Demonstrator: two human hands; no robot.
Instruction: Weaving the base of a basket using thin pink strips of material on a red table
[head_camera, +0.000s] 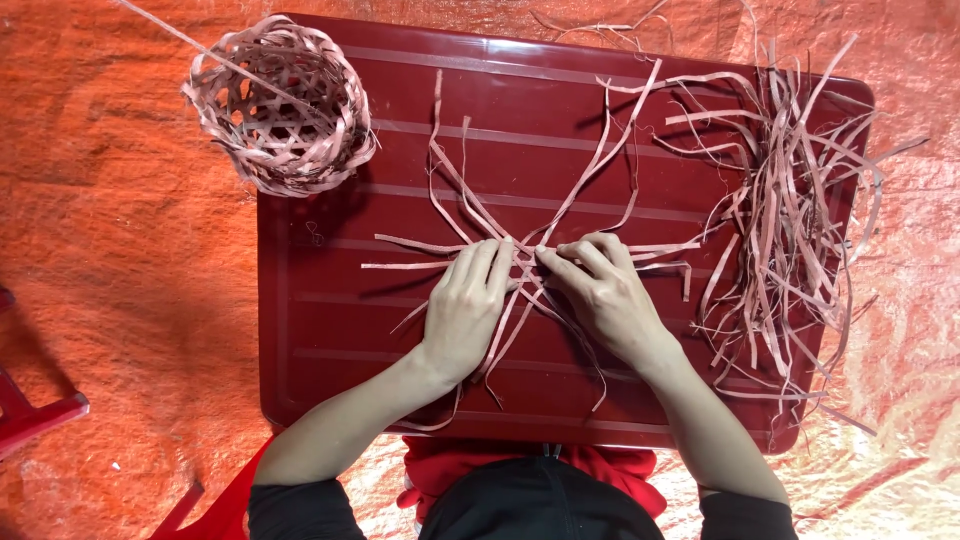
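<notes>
At the centre of the frame, both hands press down on a small crossing of thin flat strips (520, 268). Left hand (468, 305) lies palm down, fingers together and flat, pinning the strips against a dark red table (330, 330). Right hand (600, 290) sits just beside it, fingers curled, the fingertips (548, 258) pinching a strip where the pieces cross; the two hands nearly touch there. From that crossing, long strips fan out toward the top, the left and the bottom of the frame, some lifting off the surface in curves.

These strips look light, thin and springy, likely to slide over each other and to kink or split if bent sharply. The safest hold seems to be right at the crossing, flat under the fingers, rather than at the loose ends.

On the right side of the table lies a loose pile of spare strips (790, 230). In the upper left, an open-weave round basket (278, 105) sits at the table's corner. Orange sheeting (120, 280) covers the ground around the table.
</notes>
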